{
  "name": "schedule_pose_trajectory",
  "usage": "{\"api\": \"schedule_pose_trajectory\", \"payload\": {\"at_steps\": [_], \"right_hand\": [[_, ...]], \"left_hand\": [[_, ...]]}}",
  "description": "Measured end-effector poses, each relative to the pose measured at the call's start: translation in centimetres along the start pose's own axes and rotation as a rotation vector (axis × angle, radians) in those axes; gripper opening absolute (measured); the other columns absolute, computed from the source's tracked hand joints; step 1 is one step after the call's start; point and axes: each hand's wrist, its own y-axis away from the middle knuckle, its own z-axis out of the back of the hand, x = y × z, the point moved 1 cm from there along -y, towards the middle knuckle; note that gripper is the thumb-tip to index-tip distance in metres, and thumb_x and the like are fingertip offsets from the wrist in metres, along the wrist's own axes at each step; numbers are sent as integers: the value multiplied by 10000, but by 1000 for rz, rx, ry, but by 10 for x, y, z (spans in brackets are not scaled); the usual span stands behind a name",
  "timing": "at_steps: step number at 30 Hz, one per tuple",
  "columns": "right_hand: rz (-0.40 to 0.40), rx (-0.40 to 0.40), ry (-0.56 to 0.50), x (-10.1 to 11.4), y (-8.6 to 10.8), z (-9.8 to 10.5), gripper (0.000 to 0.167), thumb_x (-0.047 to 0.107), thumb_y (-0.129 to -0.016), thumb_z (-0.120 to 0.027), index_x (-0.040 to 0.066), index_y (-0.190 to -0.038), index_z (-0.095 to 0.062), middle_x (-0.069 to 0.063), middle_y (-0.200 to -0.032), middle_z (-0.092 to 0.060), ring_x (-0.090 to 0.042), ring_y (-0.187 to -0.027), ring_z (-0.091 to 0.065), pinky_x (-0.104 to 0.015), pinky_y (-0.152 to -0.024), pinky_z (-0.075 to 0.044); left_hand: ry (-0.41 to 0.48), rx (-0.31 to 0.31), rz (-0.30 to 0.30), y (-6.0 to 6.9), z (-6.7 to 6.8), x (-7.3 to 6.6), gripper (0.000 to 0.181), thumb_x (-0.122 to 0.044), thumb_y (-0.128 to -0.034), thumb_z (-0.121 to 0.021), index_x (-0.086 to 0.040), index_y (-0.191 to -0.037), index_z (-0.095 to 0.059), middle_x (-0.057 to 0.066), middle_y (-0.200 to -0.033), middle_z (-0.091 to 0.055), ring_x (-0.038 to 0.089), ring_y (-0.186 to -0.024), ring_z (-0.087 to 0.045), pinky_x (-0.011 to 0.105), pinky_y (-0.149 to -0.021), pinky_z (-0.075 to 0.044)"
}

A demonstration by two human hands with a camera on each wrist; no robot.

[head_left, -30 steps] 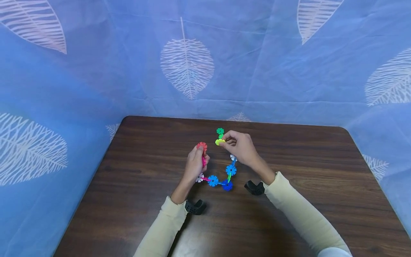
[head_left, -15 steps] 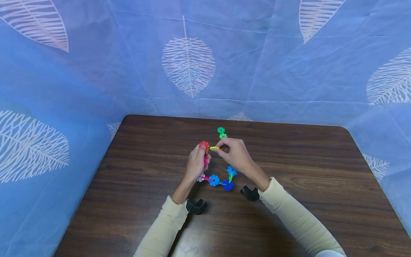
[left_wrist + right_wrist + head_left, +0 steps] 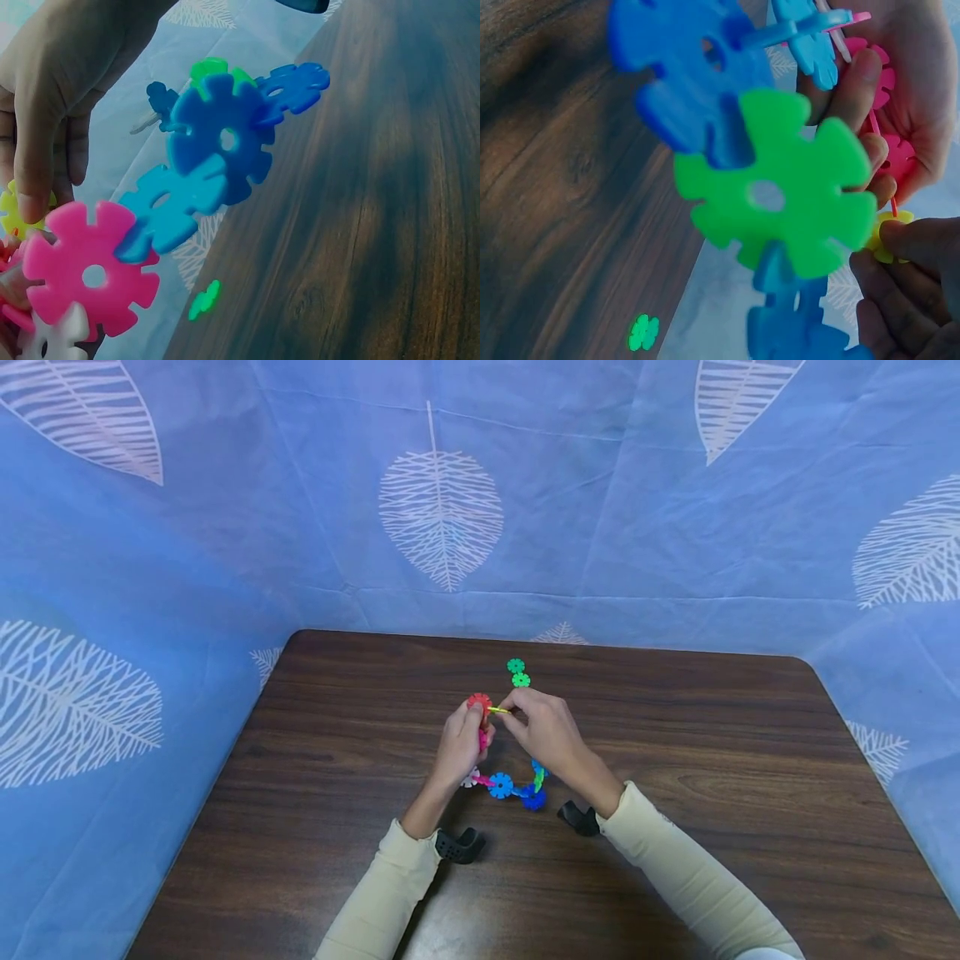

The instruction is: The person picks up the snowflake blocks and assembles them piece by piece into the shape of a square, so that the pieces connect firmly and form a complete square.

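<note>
My left hand [image 3: 456, 750] grips one end of a chain of interlocking flower discs, its thumb on a red disc [image 3: 479, 700] with a pink disc [image 3: 483, 740] below. My right hand [image 3: 551, 735] pinches a yellow disc [image 3: 497, 710] by its edge; in the right wrist view this yellow disc [image 3: 885, 251] touches the red piece's rim. From the left hand the chain hangs in a curve through a white disc [image 3: 469, 779], a blue disc [image 3: 500, 786], a darker blue disc [image 3: 534, 798] and a green disc [image 3: 539, 778]. The right hand hides the chain's far end.
Two loose green discs, one darker [image 3: 516, 666] and one lighter [image 3: 521, 680], lie on the dark wooden table [image 3: 337, 710] beyond the right hand. A blue cloth with white leaf prints [image 3: 441, 518] hangs behind the table. Black wrist cameras, left [image 3: 461, 846] and right [image 3: 578, 819], sit on both wrists.
My right hand has carried the yellow disc from beside the green discs, left and toward me, to the red disc's edge. The left hand has barely moved.
</note>
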Motion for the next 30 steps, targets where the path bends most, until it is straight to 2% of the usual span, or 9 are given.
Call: {"api": "schedule_pose_trajectory", "payload": {"at_steps": [2,7,10,13,16,20,23,27,30], "right_hand": [[23,-21,5,0,1,-1,87,79,-797,-752,67,-840,-677,-48,-763,-673,-82,-523,-470,-183,-484,-415],[67,-66,23,1,2,-4,93,36,-766,-767,56,-811,-688,-57,-750,-680,-123,-528,-490,-228,-501,-435],[81,-70,28,2,0,-6,94,30,-764,-766,51,-811,-687,-63,-760,-688,-138,-545,-508,-249,-520,-449],[86,-30,24,0,-3,-7,102,60,-777,-762,47,-839,-683,-64,-797,-695,-140,-582,-553,-246,-551,-489],[82,47,-11,-4,-5,-5,158,106,-775,-773,42,-890,-684,-67,-841,-702,-140,-662,-628,-258,-623,-551],[12,131,-103,-14,-10,8,245,201,-793,-768,47,-967,-691,-54,-861,-708,-137,-754,-680,-304,-713,-578],[-81,144,-146,-27,-17,20,248,257,-839,-724,65,-994,-694,-47,-871,-716,-149,-775,-695,-328,-729,-579],[-177,163,-135,-49,-26,26,198,237,-895,-661,71,-996,-698,-71,-899,-722,-190,-798,-703,-356,-723,-577],[-235,223,-107,-67,-33,23,170,194,-909,-642,58,-992,-699,-92,-905,-718,-204,-803,-692,-363,-721,-567]], "left_hand": [[-10,9,10,3,-1,-8,337,-169,-1040,-263,116,-941,-414,74,-640,-447,93,-410,-333,177,-378,-288],[7,11,2,-9,-2,12,324,-179,-1042,-262,38,-875,-435,72,-634,-454,98,-387,-338,199,-361,-283],[1,-2,-2,-16,-1,22,339,-212,-1044,-269,38,-897,-442,70,-639,-458,101,-384,-339,208,-354,-284],[-14,-22,-13,-18,2,25,333,-234,-1039,-285,23,-904,-449,61,-637,-462,106,-387,-337,202,-354,-287],[-2,-30,-16,-19,4,28,304,-234,-1031,-297,-18,-880,-449,52,-628,-464,113,-389,-334,201,-353,-282],[42,-34,-5,-18,6,32,289,-219,-1030,-295,-26,-869,-438,45,-613,-457,105,-390,-329,199,-349,-277],[68,-45,4,-19,7,34,294,-208,-1034,-291,-2,-878,-431,45,-609,-449,93,-388,-321,190,-346,-275],[100,-48,9,-18,10,35,283,-195,-1033,-291,11,-886,-419,43,-609,-441,89,-385,-312,183,-343,-269],[127,-46,15,-18,12,37,261,-188,-1028,-297,-4,-884,-412,37,-606,-438,89,-385,-308,181,-341,-263]]}}
